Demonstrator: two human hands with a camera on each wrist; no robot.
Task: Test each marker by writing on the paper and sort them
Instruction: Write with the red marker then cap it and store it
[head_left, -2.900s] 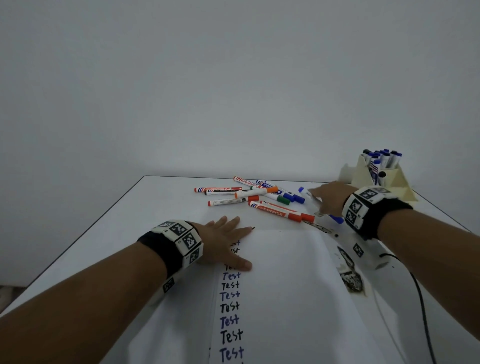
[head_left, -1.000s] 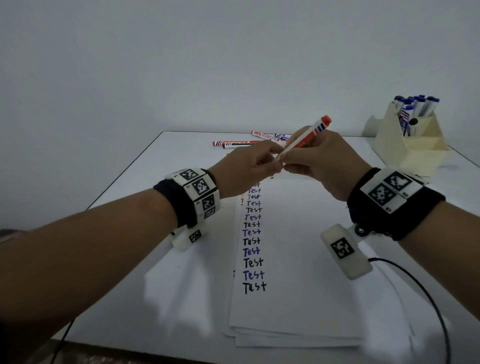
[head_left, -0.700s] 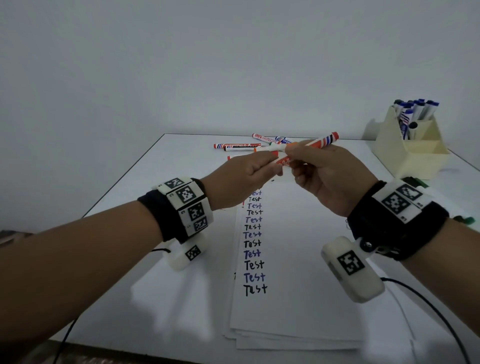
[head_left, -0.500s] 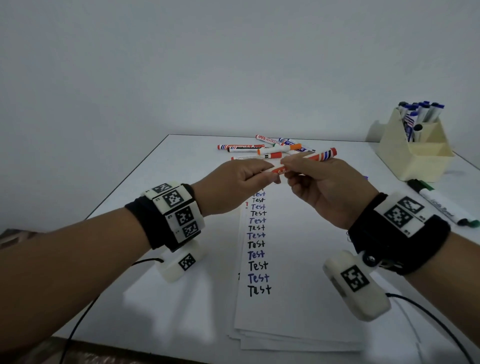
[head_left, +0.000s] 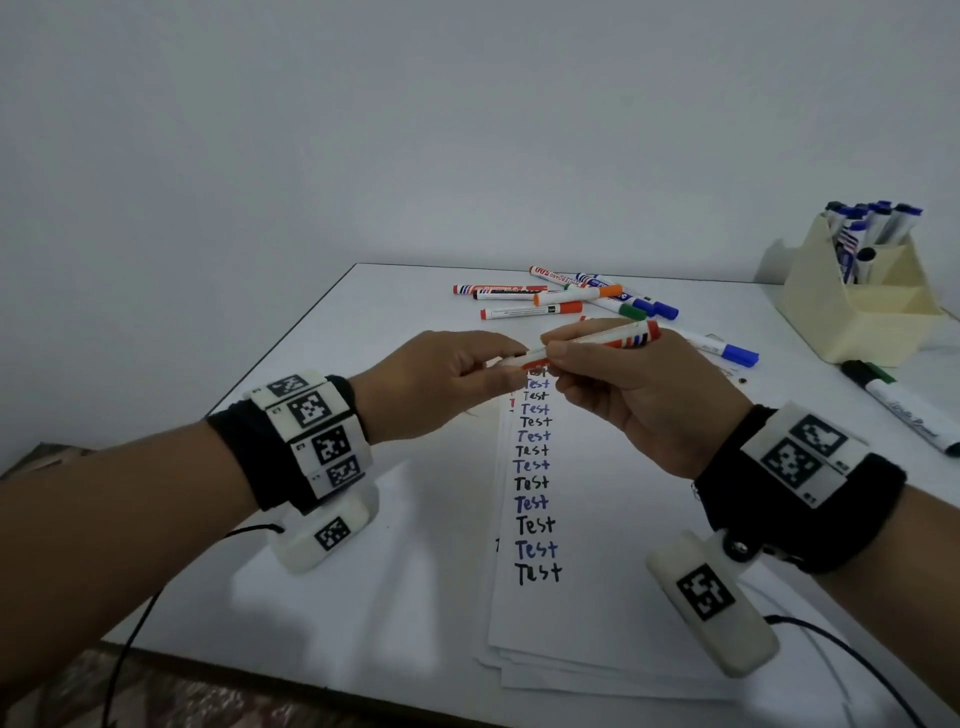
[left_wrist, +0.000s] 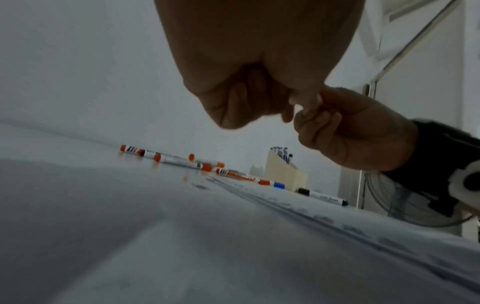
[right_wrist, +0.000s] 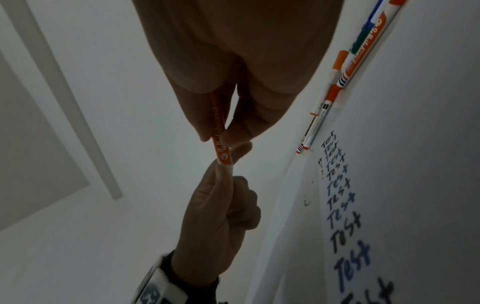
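An orange marker with blue stripes at its far end hangs in the air above the top of the paper. My right hand grips its barrel, fingers curled round it. My left hand pinches the near, cap end between thumb and fingertips. In the right wrist view the marker runs from my right fingers down into the left hand. Whether the cap has come off is hidden by the fingers. The paper carries a column of black and blue "Test" words.
Several loose markers lie in a pile behind the hands. A blue-capped one and a green-ended one lie to the right. A cream holder at the back right holds several blue-capped markers. The table edge runs along the left.
My right hand took the orange marker from the pile and my left hand left the paper to pinch its end. Over the last second the marker tipped from steep to nearly level.
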